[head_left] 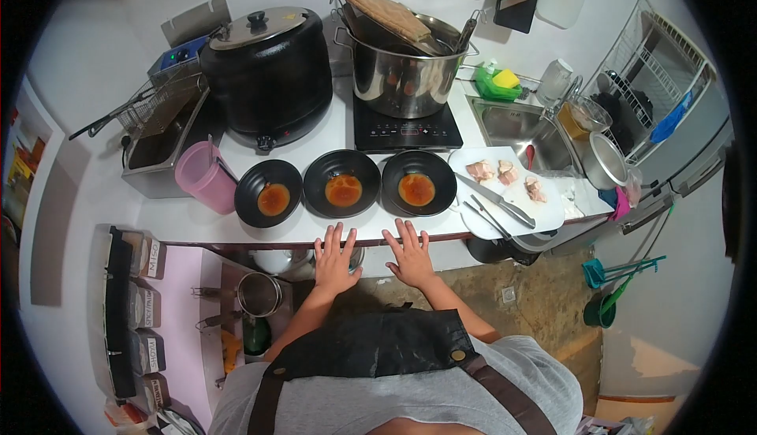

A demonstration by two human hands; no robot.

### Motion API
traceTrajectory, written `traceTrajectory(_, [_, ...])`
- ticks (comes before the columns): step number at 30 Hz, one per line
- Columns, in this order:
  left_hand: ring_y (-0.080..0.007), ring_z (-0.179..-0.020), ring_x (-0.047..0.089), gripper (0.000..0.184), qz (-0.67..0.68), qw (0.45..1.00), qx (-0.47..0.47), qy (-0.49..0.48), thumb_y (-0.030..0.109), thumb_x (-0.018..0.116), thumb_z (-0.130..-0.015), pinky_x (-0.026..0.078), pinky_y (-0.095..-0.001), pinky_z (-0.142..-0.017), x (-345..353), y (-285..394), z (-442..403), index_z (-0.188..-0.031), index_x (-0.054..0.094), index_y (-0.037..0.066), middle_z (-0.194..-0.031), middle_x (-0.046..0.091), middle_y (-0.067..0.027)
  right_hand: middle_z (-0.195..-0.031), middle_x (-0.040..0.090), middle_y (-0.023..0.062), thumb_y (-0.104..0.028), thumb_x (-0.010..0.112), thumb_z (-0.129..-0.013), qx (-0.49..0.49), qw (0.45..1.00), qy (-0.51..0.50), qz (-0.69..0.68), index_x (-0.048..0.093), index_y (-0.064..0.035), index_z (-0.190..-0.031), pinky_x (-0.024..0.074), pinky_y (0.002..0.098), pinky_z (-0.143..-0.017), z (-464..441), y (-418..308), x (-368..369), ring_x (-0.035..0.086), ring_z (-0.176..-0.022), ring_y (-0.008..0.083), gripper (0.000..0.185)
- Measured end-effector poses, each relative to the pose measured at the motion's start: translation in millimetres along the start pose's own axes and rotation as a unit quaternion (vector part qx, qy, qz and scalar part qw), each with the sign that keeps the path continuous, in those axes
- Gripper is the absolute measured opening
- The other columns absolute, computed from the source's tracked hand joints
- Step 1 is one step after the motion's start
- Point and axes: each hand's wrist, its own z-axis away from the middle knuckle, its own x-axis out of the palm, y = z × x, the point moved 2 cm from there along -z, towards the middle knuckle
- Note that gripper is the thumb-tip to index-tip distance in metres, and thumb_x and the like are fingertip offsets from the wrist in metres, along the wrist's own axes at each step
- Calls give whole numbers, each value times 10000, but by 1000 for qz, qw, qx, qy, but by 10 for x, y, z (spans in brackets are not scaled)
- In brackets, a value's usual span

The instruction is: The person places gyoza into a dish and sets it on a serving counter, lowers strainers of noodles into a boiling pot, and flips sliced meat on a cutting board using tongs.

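At the counter's front edge, my left hand [336, 260] and my right hand [410, 253] are spread apart with nothing in them. Just beyond them stand a left black bowl [247, 197], a middle black bowl [318, 176] and a right black bowl [446, 185], each with a pool of orange-brown sauce. Right of the bowls, a white cutting board [548, 222] holds pieces of meat [507, 171], a knife [505, 201] and dark tongs or chopsticks [489, 218].
Behind the bowls are a black soup warmer [272, 80] and a steel pot [410, 84] on an induction cooker [406, 134]. A pink pitcher [206, 179] and a fryer [162, 155] stand left. The sink [520, 127] and a dish rack [658, 64] are right.
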Motion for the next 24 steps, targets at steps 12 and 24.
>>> traceTrajectory(12, [-363,-1382,176,952,-7,1000,-4,0,322,747,-634,190,-597,-1057,-18,9,3,-1443,270,165,-1495,187,-167,-1507,168,153,-297,725,-733,-1,1000,18,-4,241,-228,-1451,220,590,-1035,7,-5,-3,198,-1383,337,868])
traceTrajectory(24, [-373,-1376,177,955,-12,1000,-5,-7,319,747,-635,192,-595,-1056,-53,33,0,-1443,265,156,-1486,192,-171,-1510,163,152,-295,721,-737,-1,1000,16,-7,247,-227,-1449,219,586,-1039,11,-6,-9,195,-1385,331,858])
